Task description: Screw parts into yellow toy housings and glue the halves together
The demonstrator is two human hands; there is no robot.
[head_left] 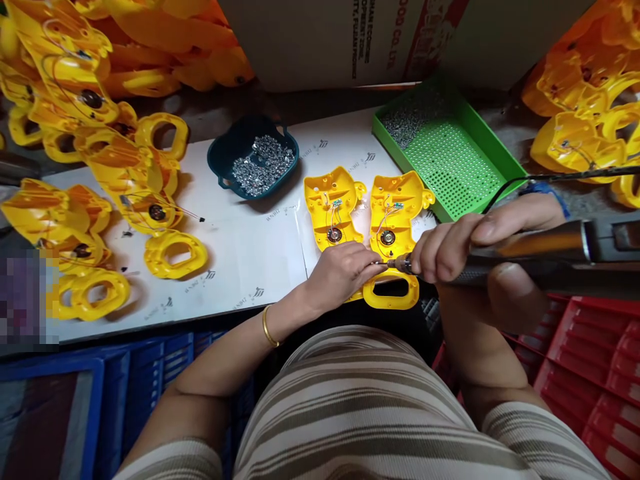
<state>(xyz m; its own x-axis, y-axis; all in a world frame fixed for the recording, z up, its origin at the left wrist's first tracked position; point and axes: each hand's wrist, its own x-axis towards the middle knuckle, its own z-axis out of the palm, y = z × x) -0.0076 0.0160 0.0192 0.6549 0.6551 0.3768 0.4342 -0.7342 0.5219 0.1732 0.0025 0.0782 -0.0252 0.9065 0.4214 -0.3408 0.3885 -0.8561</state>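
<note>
Two yellow plastic shells lie open side by side on the white board: the left shell (333,207) and the right shell (395,213), each with a small round speaker and thin wires inside. My left hand (343,270) rests on the lower part of the left shell, fingertips pinched at the screwdriver's tip. My right hand (465,247) grips an electric screwdriver (545,257) held sideways, its bit (395,265) pointing left at the right shell's lower edge. Whether a screw sits at the bit I cannot tell.
A dark teal bowl (220,160) of silver screws stands left of the shells. A green perforated tray (480,143) holds more screws at the back right. Yellow shells are piled at the left (115,167) and far right (585,87). A cardboard box (320,47) stands behind. Blue (150,360) and red (600,360) crates sit below the board.
</note>
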